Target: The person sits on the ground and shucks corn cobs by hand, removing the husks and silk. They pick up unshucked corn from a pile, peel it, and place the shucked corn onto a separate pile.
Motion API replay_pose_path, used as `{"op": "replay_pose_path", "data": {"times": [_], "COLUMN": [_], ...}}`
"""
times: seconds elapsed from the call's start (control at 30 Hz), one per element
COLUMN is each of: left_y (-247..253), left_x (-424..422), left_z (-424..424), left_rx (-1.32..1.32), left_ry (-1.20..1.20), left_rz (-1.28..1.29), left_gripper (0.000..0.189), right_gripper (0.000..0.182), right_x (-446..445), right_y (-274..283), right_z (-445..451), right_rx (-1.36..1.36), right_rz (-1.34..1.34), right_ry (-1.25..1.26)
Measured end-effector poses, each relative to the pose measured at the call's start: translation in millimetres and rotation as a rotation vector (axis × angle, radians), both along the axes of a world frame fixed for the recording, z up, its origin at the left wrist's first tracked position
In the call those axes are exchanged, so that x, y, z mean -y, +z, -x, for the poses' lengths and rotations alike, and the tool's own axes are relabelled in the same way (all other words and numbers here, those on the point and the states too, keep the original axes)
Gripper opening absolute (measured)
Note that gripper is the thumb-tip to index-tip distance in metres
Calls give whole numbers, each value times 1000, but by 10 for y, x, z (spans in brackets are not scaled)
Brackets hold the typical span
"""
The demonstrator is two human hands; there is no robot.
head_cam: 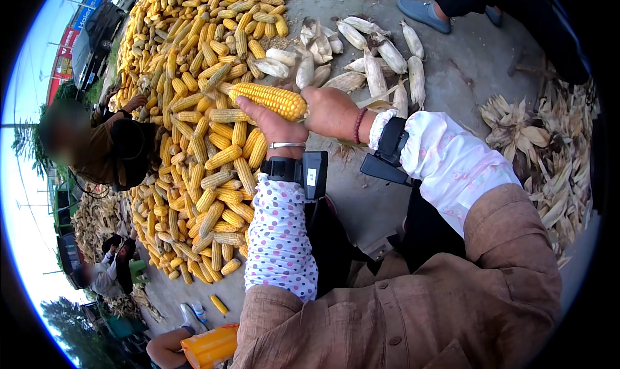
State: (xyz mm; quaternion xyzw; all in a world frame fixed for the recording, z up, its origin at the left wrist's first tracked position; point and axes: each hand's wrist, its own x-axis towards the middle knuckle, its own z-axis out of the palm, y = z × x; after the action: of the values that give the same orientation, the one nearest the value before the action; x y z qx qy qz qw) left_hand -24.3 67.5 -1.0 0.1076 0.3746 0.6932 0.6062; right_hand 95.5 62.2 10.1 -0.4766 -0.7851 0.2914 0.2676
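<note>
A bare yellow corn cob (271, 97) lies across my left hand (278, 127), whose thumb presses along its side. My right hand (334, 112) is curled into a fist against the thick end of that cob. A strip of pale husk (348, 141) shows under the right wrist, seemingly gripped in this fist; the fingers themselves are hidden. Beneath and to the left of my hands spreads a large heap of husked corn cobs (213, 175). Several ears still in their husks (378, 76) lie on the concrete just beyond my right hand.
Loose dry husks (557, 175) are piled on the right. A person in grey shoes (426, 16) stands at the upper right. Another person (106, 146) sits across the heap, and others are at the lower left. An orange container (210, 345) stands beside my left elbow.
</note>
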Motion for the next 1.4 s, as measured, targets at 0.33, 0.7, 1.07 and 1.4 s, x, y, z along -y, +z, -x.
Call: {"op": "replay_pose_path", "data": {"times": [0.33,0.7,1.07,1.4], "left_y": [142,344,276,160], "left_x": [38,100,90,208], "left_z": [200,401,367,-70], "left_rx": [255,264,401,42], "left_ry": [-155,33,-94,-301], "left_rz": [190,240,173,-17], "left_gripper": [73,68,71,71], "right_gripper": [18,22,36,62], "right_x": [-51,-232,71,145], "right_y": [-61,-519,-658,374], "right_z": [-131,-1114,-2859,-440], "right_rx": [32,481,1248,-547], "right_rz": [-213,-195,489,620], "right_ry": [216,131,-459,159]}}
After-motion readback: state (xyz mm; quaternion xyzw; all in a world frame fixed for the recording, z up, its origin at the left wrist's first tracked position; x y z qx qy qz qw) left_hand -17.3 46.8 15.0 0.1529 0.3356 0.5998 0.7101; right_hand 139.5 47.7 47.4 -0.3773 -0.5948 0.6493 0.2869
